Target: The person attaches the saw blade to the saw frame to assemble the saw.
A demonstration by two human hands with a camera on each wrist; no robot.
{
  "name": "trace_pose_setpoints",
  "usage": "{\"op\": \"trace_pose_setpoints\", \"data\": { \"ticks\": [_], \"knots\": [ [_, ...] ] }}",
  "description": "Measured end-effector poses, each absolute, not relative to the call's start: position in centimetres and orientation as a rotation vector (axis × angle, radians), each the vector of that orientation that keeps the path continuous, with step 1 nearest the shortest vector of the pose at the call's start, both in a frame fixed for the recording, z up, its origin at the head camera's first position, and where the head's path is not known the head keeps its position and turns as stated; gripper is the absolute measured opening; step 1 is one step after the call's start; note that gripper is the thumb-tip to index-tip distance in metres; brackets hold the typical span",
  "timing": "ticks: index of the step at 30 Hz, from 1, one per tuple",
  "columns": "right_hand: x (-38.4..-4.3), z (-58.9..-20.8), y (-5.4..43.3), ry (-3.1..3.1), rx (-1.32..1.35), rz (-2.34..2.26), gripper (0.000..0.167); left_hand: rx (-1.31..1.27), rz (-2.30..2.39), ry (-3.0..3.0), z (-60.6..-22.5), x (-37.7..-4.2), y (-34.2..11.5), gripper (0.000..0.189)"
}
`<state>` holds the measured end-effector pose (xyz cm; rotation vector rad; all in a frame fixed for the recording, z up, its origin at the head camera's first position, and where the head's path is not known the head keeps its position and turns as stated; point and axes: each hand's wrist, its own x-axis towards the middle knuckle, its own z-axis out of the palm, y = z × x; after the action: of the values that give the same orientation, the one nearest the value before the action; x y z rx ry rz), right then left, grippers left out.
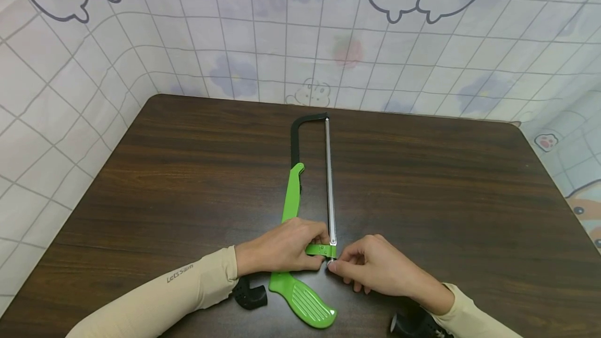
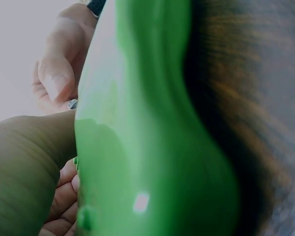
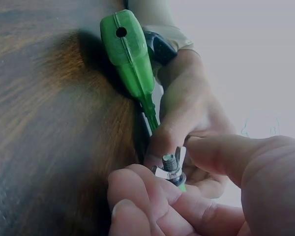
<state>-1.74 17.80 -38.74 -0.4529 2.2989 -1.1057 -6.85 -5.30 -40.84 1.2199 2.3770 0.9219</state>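
One green hacksaw [image 1: 292, 192] lies with its wing nut [image 3: 174, 172] between both hands [image 1: 291, 246] [image 1: 377, 270].

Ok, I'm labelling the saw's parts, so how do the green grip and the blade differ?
Colour: the grip is bright green, while the blade is silvery. Shape: the grip is broad, curved and ridged; the blade is narrow and straight. Angle: in the head view the grip slants toward the lower right, whereas the blade runs nearly upright. Both belong to the same saw.
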Motion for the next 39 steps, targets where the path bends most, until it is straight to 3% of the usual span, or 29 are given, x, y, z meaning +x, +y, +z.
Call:
{"op": "trace_pose_setpoints", "data": {
  "ticks": [21,39],
  "knots": [
    [-1.0,-38.8,16.2,2.526,-0.397,-1.024,0.050,1.246,0.935,2.377,-40.8,-6.9,-5.5,0.018],
    [-1.1,-38.9,16.2,2.513,-0.388,-1.018,0.049,1.280,0.931,2.384,-40.9,-6.9,-5.3,0.016]
  ]
}}
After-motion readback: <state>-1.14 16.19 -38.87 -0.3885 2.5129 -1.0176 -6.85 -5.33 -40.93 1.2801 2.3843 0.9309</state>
